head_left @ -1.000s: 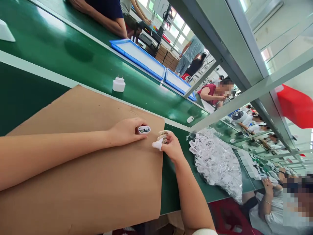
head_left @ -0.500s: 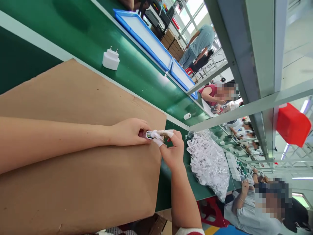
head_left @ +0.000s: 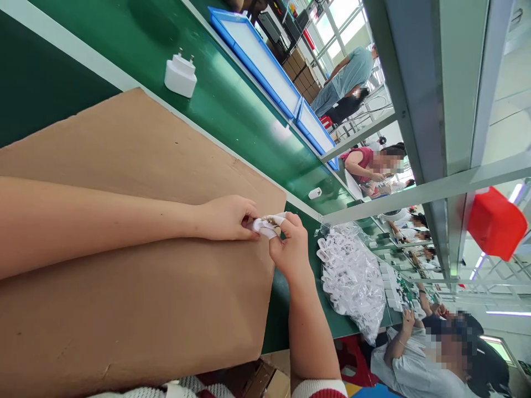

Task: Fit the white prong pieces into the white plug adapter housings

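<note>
My left hand (head_left: 227, 217) reaches in from the left, its fingers closed round a small white plastic charger housing (head_left: 258, 225). Opposite it, my right hand (head_left: 291, 241) pinches the same housing with thumb and finger, which wear white finger cots. Fingers and cots hide most of the piece, so its open end does not show. Both hands are over the right end of a brown cardboard sheet (head_left: 136, 309). A white two-pin plug charger (head_left: 181, 77) stands on the green bench (head_left: 232, 119) beyond the cardboard.
Right of my right hand lies a clear bag of white plastic parts (head_left: 352, 282). A small white part (head_left: 315, 193) rests on the bench near a metal frame bar (head_left: 373, 202). Blue-edged trays (head_left: 257, 61) line the far side. A co-worker (head_left: 415, 354) sits at the right.
The housing has turned between my fingers, and its open end with the board inside no longer shows. My right hand has moved slightly left; the view has shifted a little.
</note>
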A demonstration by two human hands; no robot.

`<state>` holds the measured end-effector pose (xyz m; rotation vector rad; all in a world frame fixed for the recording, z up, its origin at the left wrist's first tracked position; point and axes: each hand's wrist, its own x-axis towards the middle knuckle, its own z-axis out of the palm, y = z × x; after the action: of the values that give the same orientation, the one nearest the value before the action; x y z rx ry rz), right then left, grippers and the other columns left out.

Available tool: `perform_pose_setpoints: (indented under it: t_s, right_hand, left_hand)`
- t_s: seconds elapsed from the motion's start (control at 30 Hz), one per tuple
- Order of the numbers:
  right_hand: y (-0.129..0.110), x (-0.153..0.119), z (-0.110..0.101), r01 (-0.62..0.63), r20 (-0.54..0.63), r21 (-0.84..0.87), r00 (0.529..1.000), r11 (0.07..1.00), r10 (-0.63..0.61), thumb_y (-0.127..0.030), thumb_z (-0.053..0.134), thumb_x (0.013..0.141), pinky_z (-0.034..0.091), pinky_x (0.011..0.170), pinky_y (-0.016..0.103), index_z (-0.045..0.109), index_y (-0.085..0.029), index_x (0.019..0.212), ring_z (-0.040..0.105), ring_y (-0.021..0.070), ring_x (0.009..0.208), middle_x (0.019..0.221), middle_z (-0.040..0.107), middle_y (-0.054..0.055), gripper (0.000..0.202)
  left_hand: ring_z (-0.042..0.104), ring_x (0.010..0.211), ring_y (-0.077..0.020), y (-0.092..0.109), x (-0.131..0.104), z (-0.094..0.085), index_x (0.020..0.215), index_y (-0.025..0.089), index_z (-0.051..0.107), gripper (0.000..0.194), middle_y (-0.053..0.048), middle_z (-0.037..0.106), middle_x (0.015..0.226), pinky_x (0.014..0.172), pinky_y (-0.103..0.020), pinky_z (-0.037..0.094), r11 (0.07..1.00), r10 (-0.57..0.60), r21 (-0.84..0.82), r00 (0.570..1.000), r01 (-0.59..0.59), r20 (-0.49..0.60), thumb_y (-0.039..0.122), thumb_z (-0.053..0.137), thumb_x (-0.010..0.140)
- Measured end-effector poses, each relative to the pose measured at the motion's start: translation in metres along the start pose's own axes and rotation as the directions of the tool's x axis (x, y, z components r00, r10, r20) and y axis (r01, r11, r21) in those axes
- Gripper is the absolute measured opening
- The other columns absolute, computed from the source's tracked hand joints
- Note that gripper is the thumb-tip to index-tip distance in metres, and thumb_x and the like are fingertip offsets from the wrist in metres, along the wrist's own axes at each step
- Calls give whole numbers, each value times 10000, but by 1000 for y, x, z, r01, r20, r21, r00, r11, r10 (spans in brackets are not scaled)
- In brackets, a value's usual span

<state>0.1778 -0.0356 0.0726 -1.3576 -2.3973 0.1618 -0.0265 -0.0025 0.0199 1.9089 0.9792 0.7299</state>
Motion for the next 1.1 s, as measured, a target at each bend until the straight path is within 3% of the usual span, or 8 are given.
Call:
perform_pose_setpoints:
  t_s: [0.27, 0.37, 0.47, 0.63, 0.83, 0.93, 1.03, 1.1]
  right_hand:
    - [2, 1, 11, -198, -28, 47, 980, 979, 199, -37, 627, 748, 466, 674, 291, 767, -248, 899, 570, 197, 818, 785, 545, -4, 295]
    - [4, -2, 18, -263, -40, 117, 962, 958, 269, -61, 653, 742, 458, 673, 270, 754, -247, 886, 571, 183, 822, 792, 546, -17, 256]
    - [5, -5, 24, -285, -66, 177, 952, 942, 300, -71, 671, 745, 451, 672, 258, 737, -238, 872, 563, 168, 801, 814, 546, -20, 220]
    - [7, -10, 38, -277, -116, 193, 946, 941, 302, -103, 705, 784, 444, 675, 258, 714, -234, 827, 548, 164, 776, 847, 555, -11, 138]
    - [27, -14, 24, -278, -102, 205, 947, 938, 303, -183, 693, 913, 516, 870, 269, 725, -238, 1260, 649, 195, 1013, 1083, 723, 29, 353]
    - [50, -22, -4, -517, -270, -49, 830, 854, 488, -185, 636, 958, 441, 1106, 413, 617, -196, 1457, 581, 291, 1292, 1390, 671, 140, 499]
    - [76, -30, -25, -833, -359, -203, 553, 516, 752, -72, 621, 892, 313, 1200, 550, 604, -97, 1449, 484, 388, 1427, 1511, 563, 264, 558]
    - [90, -33, -31, -900, -332, -221, 432, 376, 839, -25, 583, 879, 280, 1210, 578, 658, -84, 1365, 488, 397, 1430, 1473, 591, 274, 496]
  left_hand:
    - [611, 682, -217, 4, -3, 4, 711, 210, 660, 434, -62, 668, 784, 636, -315, 432, 990, 48, 134, 999, -47, -6, 613, 559, 841]
    - [680, 800, -276, 5, -7, 10, 1155, 217, 741, 579, -70, 740, 896, 717, -342, 499, 981, 33, 190, 999, -26, -31, 648, 478, 872]
    - [716, 1076, -355, 2, -12, 17, 1504, 177, 568, 743, -136, 763, 1217, 916, -427, 548, 959, 57, 281, 997, -39, -58, 603, 363, 931]
    - [707, 1121, -445, -2, -18, 24, 1376, 42, 643, 739, -285, 732, 1252, 1034, -558, 511, 811, 159, 574, 986, -108, -39, 457, 228, 925]
    - [723, 1040, -366, 18, -10, 9, 1121, 216, 676, 576, -151, 778, 1175, 866, -443, 544, 847, 25, 531, 999, -3, -36, 583, 263, 959]
    - [709, 951, -321, 25, 13, -9, 1070, 215, 676, 507, -117, 780, 1093, 768, -375, 501, 852, -94, 507, 991, 131, -99, 585, 354, 945]
    - [686, 1046, -312, 25, 48, -34, 1229, 164, 666, 474, -129, 751, 1227, 777, -332, 472, 825, -190, 488, 954, 284, -233, 473, 428, 959]
    - [668, 1103, -328, 21, 71, -52, 1321, 111, 630, 506, -162, 722, 1292, 769, -323, 460, 804, -232, 479, 927, 353, -293, 432, 446, 976]
